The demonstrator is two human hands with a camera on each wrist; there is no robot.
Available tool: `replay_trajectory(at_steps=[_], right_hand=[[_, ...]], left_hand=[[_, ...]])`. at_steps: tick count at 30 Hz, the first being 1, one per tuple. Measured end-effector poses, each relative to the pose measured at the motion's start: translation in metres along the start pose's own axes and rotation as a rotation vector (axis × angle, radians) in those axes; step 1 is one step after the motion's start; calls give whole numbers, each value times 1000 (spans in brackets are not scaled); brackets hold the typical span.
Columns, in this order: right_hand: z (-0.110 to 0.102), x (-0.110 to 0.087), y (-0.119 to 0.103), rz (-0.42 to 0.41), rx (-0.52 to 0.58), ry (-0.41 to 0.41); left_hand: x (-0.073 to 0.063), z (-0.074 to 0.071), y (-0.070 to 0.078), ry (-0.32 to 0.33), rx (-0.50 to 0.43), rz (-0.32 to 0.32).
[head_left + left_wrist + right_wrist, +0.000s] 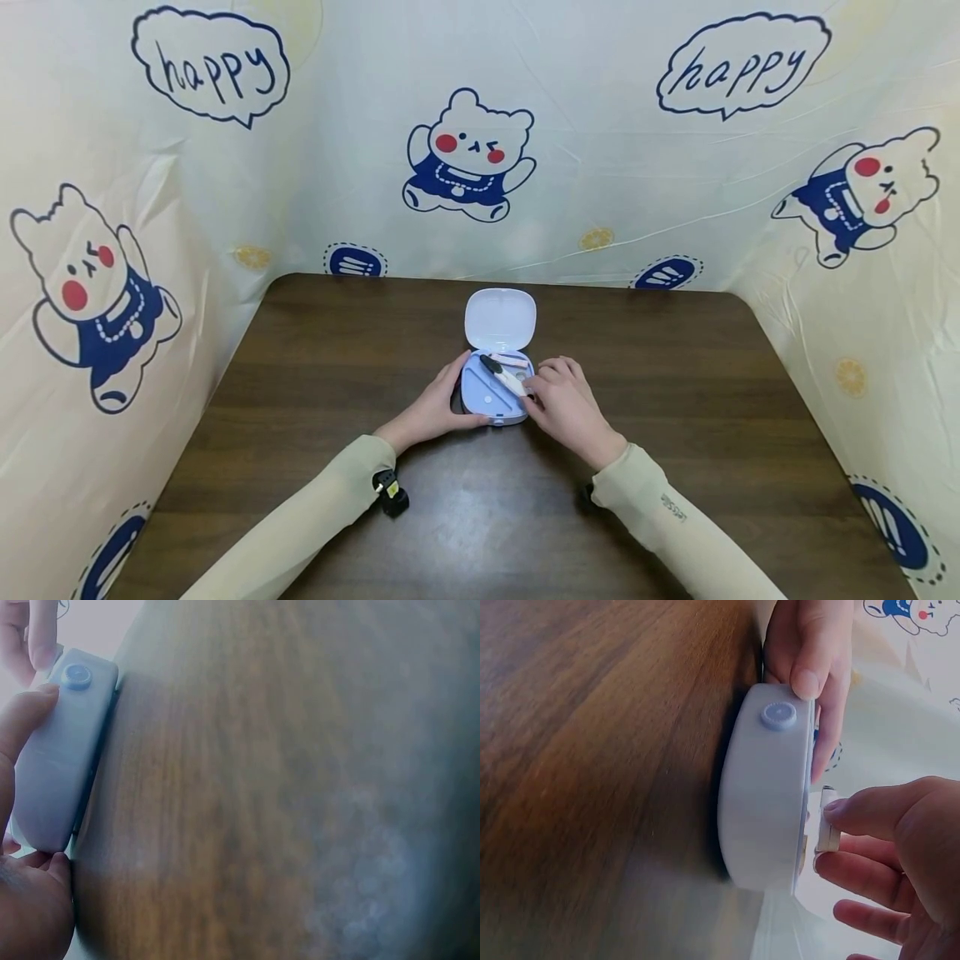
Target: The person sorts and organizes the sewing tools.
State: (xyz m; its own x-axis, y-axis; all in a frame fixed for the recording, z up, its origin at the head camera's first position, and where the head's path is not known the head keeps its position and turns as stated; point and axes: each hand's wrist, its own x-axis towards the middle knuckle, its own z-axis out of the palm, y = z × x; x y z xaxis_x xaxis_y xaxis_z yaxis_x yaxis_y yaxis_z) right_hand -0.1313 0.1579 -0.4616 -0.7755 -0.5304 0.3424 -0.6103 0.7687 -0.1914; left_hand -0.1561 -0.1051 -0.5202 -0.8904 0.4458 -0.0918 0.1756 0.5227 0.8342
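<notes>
A light blue plastic case [477,397] stands on the table with its pale lid [500,317] raised at the back. My left hand [429,410] holds the case's left side, its thumb along the front near the round button [76,676]. Over the tray, my right hand [568,410] pinches a slim white pen-shaped tool [510,381] with a dark end, between thumb and fingers. The tool lies slantwise above the compartments; its exact kind cannot be made out. A thin pale pinkish strip [510,360] sits in the case's back compartment. The right fingers partly hide the case's right side.
The dark brown wooden table [337,333] spreads around the case. A printed cloth [585,167] with cartoon bears hangs behind it and along both sides. Each sleeve has a small black device [390,493] at the wrist.
</notes>
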Motion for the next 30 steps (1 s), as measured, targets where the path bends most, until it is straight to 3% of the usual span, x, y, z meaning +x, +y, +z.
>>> replay_trajectory(at_steps=[11, 30], right_hand=[[7, 2, -8, 4, -43, -48], [6, 6, -14, 30, -90, -52]], left_hand=[[0, 0, 0, -4, 2, 10], [-1, 0, 4, -4, 1, -13]])
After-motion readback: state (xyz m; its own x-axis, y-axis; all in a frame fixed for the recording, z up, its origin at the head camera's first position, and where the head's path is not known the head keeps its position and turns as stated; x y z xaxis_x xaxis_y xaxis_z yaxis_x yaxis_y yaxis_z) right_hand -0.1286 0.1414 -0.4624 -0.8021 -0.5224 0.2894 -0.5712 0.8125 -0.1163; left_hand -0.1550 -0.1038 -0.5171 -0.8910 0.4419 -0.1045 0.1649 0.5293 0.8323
